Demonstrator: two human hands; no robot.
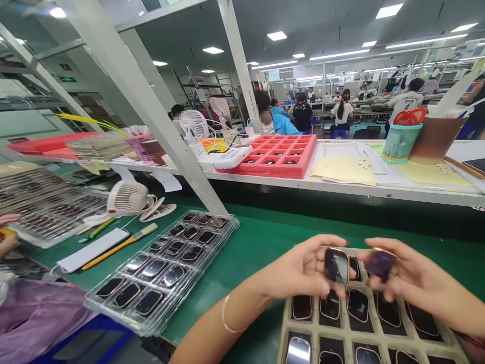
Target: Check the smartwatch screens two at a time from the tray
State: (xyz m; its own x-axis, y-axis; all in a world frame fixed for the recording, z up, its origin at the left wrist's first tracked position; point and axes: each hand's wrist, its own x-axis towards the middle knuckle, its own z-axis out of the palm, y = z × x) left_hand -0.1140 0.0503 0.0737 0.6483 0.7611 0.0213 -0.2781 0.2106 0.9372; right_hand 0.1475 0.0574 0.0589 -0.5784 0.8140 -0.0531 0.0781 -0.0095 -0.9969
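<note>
My left hand (303,268) grips a smartwatch case (336,266) by its edges, its glossy dark face and gold rim showing. Close by on the right, my right hand (415,275) pinches a dark purplish squarish piece (380,265); it is smeared by motion, and I cannot tell if it is another watch case. The two pieces are apart. Both hands are above a beige compartment tray (316,326), where gold-rimmed watch cases lie in separate wells. My hands hide part of its far rows.
Left of my arm lies a stack of clear plastic trays (113,314) with watch cases. Beyond it are a brush (120,246), a white fan (129,197) and another person's hand (8,237). A shelf (341,188) spans the back, bearing a red tray (308,159) and cups.
</note>
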